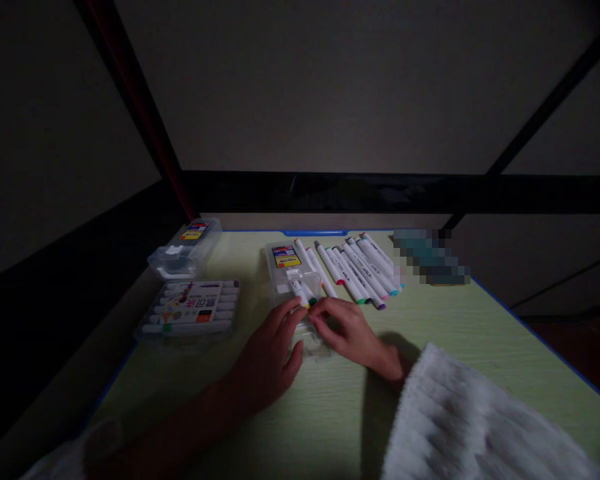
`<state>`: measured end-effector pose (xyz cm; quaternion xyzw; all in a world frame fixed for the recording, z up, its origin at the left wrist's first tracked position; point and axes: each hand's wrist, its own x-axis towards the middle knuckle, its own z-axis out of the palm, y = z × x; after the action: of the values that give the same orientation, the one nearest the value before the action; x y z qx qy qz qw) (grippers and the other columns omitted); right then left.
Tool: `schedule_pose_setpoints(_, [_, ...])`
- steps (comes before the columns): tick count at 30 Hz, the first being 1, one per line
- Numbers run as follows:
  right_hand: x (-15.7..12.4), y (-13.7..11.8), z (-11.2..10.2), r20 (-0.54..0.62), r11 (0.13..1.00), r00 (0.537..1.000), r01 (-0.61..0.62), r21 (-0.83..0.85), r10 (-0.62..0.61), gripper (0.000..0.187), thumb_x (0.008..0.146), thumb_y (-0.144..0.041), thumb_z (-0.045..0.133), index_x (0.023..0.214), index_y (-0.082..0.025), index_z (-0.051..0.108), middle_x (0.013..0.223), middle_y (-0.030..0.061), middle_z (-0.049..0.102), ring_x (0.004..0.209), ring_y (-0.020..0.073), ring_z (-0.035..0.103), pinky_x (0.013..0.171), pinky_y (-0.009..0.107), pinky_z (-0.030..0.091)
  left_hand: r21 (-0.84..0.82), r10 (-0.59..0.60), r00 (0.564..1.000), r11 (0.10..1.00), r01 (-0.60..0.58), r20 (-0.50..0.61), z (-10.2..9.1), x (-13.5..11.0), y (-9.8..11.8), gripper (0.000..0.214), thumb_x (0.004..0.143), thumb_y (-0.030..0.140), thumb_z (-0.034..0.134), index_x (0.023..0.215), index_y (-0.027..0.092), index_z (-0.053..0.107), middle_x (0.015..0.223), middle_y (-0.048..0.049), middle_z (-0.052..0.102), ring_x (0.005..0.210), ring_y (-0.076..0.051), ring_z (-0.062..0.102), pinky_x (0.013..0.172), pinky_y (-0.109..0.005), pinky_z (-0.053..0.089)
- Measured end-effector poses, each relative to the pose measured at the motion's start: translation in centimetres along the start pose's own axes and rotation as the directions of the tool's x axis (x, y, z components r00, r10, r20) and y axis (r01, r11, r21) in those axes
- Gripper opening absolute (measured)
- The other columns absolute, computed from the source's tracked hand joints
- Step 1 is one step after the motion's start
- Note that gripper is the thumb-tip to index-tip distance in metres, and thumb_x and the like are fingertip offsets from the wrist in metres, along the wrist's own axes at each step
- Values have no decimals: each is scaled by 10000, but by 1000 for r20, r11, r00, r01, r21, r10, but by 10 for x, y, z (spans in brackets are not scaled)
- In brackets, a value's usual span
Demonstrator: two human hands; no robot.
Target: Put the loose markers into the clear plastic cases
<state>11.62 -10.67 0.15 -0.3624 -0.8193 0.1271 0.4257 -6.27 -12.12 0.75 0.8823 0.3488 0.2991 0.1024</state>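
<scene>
A clear plastic marker case (276, 277) lies open in front of me, its latch and a coloured label on the far part. White markers (298, 288) are in it, with a yellow and a dark green end showing near my fingertips. My left hand (270, 350) is at the case's left side, fingertips at the yellow-ended marker and thumb apart. From the right, my right hand (347, 332) has its fingers pinched at that marker's near end; the exact grip is partly hidden. Several loose white markers (363, 270) with coloured ends lie beyond my right hand.
At the left lies a flat clear case full of markers (195, 310), with another clear case (200, 247) behind it. A pixelated object (430, 257) rests at the table's far right. The pale green table (480, 347) has blue edging; a wall stands behind.
</scene>
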Motion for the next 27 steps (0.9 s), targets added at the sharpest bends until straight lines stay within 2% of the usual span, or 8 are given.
schedule_pose_setpoints(27, [1, -1, -1, -4, 1000, 1000, 13, -14, -13, 122, 844, -170, 439, 739, -174, 500, 642, 9, 559, 593, 117, 524, 564, 218, 406, -3, 14, 1000, 1000, -14, -25, 3, -1, -1, 418, 797, 89, 413, 1208, 140, 364, 1237, -145, 423, 1173, -227, 420, 992, -400, 405])
